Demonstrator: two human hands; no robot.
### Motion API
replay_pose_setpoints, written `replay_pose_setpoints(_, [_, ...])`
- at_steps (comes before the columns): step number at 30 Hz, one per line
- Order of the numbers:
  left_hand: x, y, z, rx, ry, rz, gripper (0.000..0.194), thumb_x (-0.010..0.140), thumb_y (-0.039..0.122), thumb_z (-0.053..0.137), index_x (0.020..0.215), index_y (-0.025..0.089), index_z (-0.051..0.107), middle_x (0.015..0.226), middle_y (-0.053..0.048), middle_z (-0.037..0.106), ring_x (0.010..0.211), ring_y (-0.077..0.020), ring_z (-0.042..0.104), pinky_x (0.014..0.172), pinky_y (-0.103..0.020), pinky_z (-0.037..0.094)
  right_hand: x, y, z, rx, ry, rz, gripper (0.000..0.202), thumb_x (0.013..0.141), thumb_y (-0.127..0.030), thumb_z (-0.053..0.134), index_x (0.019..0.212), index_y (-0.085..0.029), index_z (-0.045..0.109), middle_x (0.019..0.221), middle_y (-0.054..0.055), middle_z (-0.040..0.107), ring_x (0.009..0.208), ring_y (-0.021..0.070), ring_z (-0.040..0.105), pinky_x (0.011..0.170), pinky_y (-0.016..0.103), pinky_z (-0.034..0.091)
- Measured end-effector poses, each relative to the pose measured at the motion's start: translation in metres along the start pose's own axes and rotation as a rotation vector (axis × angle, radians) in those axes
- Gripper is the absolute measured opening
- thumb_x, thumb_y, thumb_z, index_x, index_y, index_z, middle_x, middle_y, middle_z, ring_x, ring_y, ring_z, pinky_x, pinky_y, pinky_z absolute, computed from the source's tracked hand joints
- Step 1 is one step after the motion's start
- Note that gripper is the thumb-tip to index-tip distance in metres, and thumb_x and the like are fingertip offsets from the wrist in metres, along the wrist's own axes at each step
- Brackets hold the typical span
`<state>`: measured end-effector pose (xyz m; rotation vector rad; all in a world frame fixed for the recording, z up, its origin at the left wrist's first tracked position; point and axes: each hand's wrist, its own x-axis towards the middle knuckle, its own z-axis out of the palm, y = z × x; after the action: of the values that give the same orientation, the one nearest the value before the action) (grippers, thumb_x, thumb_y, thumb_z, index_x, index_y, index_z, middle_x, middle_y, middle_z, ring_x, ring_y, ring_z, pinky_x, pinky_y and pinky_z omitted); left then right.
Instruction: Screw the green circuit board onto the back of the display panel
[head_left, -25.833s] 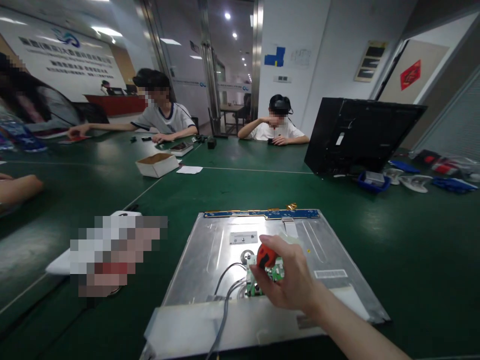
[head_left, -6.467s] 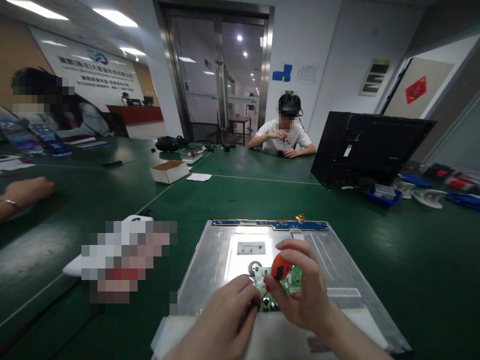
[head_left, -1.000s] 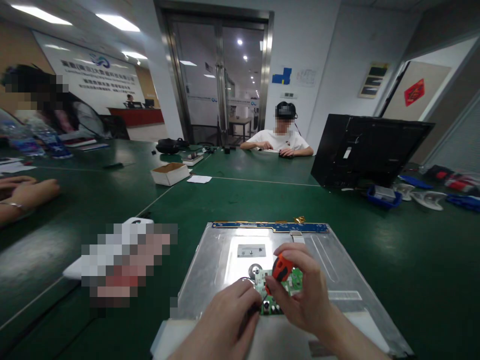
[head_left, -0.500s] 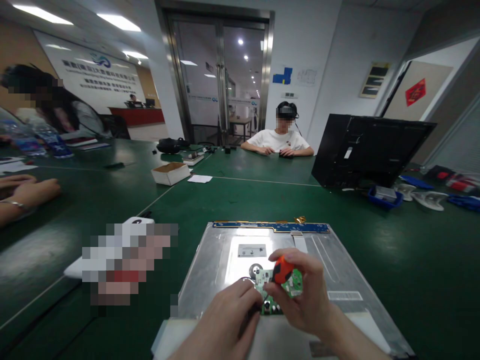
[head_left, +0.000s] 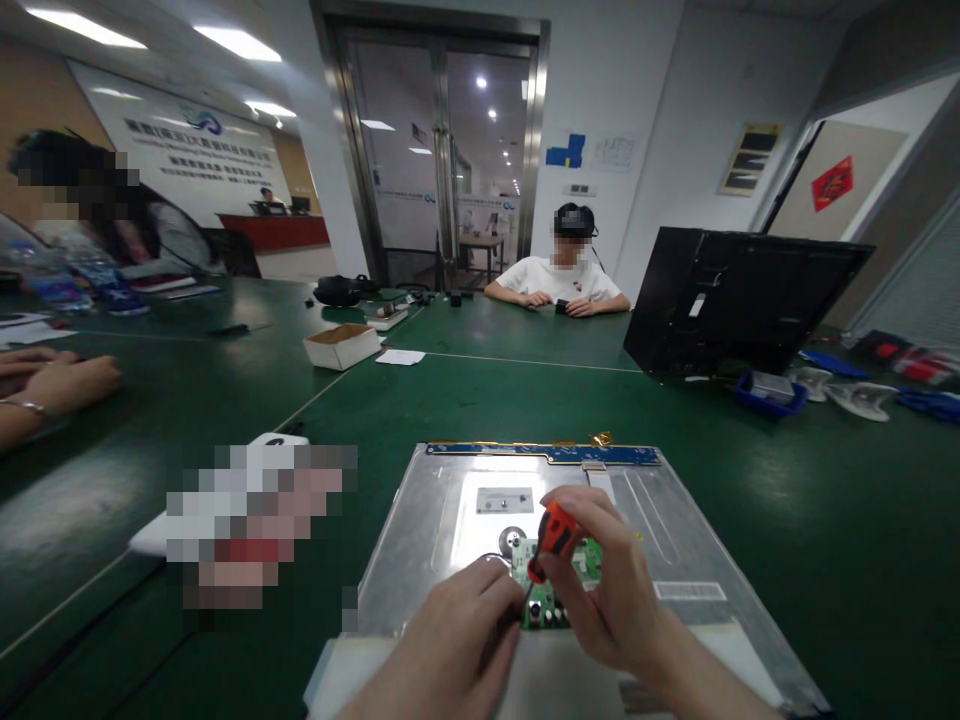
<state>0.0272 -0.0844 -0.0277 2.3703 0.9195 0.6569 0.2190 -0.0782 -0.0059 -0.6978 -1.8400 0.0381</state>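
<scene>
My right hand [head_left: 619, 580] grips the orange and black handle of a screwdriver [head_left: 556, 530], which tilts down to the left. Its thin shaft reaches toward the left edge of a green circuit board [head_left: 559, 612]. At that edge my left hand [head_left: 469, 610] has its fingers bent together; whatever they pinch, if anything, is hidden. The board lies on the silver metal back of a flat display panel [head_left: 427, 530]. Along the panel's far edge runs a narrow blue circuit board [head_left: 495, 452], with a pale ribbon cable [head_left: 598, 486] coming off it.
Left of the panel lies a white object [head_left: 281, 440], mostly blurred out. Farther back are an open white box [head_left: 341, 347] and a black monitor [head_left: 742, 300]. A blue tray [head_left: 771, 393] stands by the monitor. One person sits opposite; another person's hands [head_left: 71, 380] rest at the left.
The screwdriver has tipped so more of its handle's length shows, and my right fingers have shifted around it. My left hand has stayed in place.
</scene>
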Motion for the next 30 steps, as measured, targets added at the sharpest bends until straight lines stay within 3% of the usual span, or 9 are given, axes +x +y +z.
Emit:
replay_pose_setpoints(5, [0.001, 0.000, 0.000, 0.000, -0.008, -0.004, 0.018, 0.089, 0.010, 0.046, 0.097, 0.021, 0.058, 0.098, -0.007, 0.064, 0.087, -0.0218, 0.060, 0.072, -0.030, 0.049, -0.001, 0.000, -0.001, -0.005, -0.048, -0.009, 0.052, 0.097, -0.013, 0.040, 0.147, -0.021, 0.032, 0.115, 0.014, 0.066, 0.088, 0.0205, 0.067, 0.062, 0.033, 0.058])
replay_pose_setpoints(10, [0.000, 0.003, -0.002, -0.007, 0.021, 0.007, 0.022, 0.088, 0.009, 0.047, 0.101, 0.022, 0.059, 0.101, -0.007, 0.064, 0.090, -0.0214, 0.061, 0.078, -0.030, 0.051, -0.009, 0.002, 0.001, -0.008, 0.017, 0.074, 0.050, 0.093, -0.021, 0.056, 0.139, -0.024, 0.036, 0.122, 0.014, 0.065, 0.073, 0.0173, 0.065, 0.068, 0.038, 0.058])
replay_pose_setpoints(13, [0.000, 0.004, -0.002, -0.009, 0.030, 0.006, 0.022, 0.088, 0.008, 0.047, 0.100, 0.022, 0.059, 0.101, -0.007, 0.064, 0.090, -0.0215, 0.061, 0.079, -0.031, 0.051, -0.011, 0.004, 0.003, 0.015, 0.085, 0.073, 0.050, 0.090, -0.020, 0.061, 0.133, -0.026, 0.037, 0.116, 0.011, 0.065, 0.078, 0.0185, 0.066, 0.070, 0.038, 0.056])
replay_pose_setpoints(20, [0.001, 0.002, -0.002, -0.007, -0.005, 0.013, 0.022, 0.089, 0.008, 0.047, 0.103, 0.021, 0.056, 0.104, -0.006, 0.064, 0.092, -0.0213, 0.061, 0.078, -0.032, 0.049, -0.003, 0.003, 0.000, 0.009, 0.059, -0.001, 0.048, 0.090, -0.014, 0.055, 0.135, -0.021, 0.039, 0.115, 0.013, 0.060, 0.100, 0.0245, 0.065, 0.074, 0.039, 0.056])
replay_pose_setpoints(25, [-0.001, -0.001, 0.002, 0.001, -0.007, -0.001, 0.020, 0.088, 0.007, 0.047, 0.099, 0.021, 0.056, 0.101, -0.005, 0.063, 0.089, -0.0212, 0.060, 0.074, -0.032, 0.047, 0.000, 0.001, -0.001, -0.039, 0.020, -0.004, 0.046, 0.094, -0.013, 0.047, 0.139, -0.020, 0.042, 0.115, 0.012, 0.060, 0.088, 0.0197, 0.065, 0.063, 0.032, 0.055])
replay_pose_setpoints(30, [-0.001, -0.003, 0.004, 0.006, -0.006, -0.009, 0.017, 0.089, 0.009, 0.048, 0.097, 0.021, 0.056, 0.099, -0.005, 0.063, 0.088, -0.0216, 0.059, 0.072, -0.032, 0.046, 0.002, -0.001, -0.004, -0.049, -0.034, -0.006, 0.049, 0.096, -0.011, 0.041, 0.144, -0.019, 0.039, 0.123, 0.014, 0.063, 0.098, 0.0210, 0.066, 0.064, 0.031, 0.057])
